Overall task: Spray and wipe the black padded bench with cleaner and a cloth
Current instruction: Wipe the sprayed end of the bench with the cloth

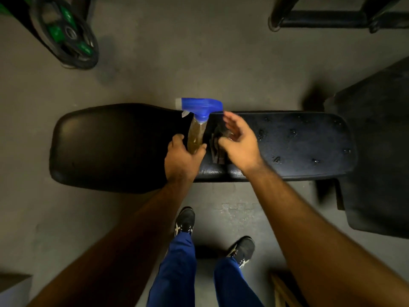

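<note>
Left hand clamped around spray bottle, nozzle aimed left toward dry bench half. Right hand fingers spread, reaching for dark cloth, not gripping.

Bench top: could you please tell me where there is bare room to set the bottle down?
The wide left pad of the bench is bare, left of the left hand. The middle is crowded by the spray bottle and right hand; the right pad carries droplets.
</note>
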A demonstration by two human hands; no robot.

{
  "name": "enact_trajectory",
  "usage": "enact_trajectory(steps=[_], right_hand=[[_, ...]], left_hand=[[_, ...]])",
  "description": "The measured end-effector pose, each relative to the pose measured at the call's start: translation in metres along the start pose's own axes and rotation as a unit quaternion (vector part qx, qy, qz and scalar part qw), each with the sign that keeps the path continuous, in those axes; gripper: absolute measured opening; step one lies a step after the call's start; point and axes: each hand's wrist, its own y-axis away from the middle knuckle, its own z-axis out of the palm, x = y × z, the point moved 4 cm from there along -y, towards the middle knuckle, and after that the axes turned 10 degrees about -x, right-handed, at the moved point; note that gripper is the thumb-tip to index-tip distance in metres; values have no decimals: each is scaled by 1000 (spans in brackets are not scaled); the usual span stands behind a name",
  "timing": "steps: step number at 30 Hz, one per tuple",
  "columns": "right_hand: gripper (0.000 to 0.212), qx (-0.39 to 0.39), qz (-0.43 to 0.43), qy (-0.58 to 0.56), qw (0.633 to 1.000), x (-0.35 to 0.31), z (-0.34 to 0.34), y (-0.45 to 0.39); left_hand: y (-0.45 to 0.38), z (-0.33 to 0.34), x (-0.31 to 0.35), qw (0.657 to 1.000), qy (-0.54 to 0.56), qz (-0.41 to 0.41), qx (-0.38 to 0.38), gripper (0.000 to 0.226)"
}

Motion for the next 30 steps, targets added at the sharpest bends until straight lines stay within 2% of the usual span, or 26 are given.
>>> enact_trajectory(steps=[3,5,8,12,16,20,22,24,27,28,30], right_hand=[[45,71,83,49,993,26,-27,17],[38,53,104,125,985,41,-31,23],[36,4,59,258,964,54,-29,13],[45,-47,-39,433,899,72,-24,-27],[64,-138,-17,525,839,107,-18,-58],[68,-146,-70,587,793,130,-23,-54],[67,-144,-91,612,773,131,-39,-59],[66,-100,-70,621,774,126,-64,-78],[62,-7,11,597,802,121,-84,-92],[60,-7,4,590,807,124,-79,-85],[56,-91,-65,599,793,132,-64,-57]], left_hand=[[18,11,-9,999,2,-41,3,42],[30,23,-15,999,0,-43,-12,28],[36,48,-16,998,-32,7,-44,23],[28,75,-12,991,-72,102,-50,18],[15,92,-12,990,-56,131,-20,25],[11,101,-18,991,-51,121,3,27],[9,107,-15,982,-88,165,-3,31],[3,115,-9,967,-127,220,-25,39],[-9,133,-9,943,-214,248,-61,54],[-12,137,-12,934,-235,263,-60,56],[-12,144,-20,921,-247,298,-38,56]])
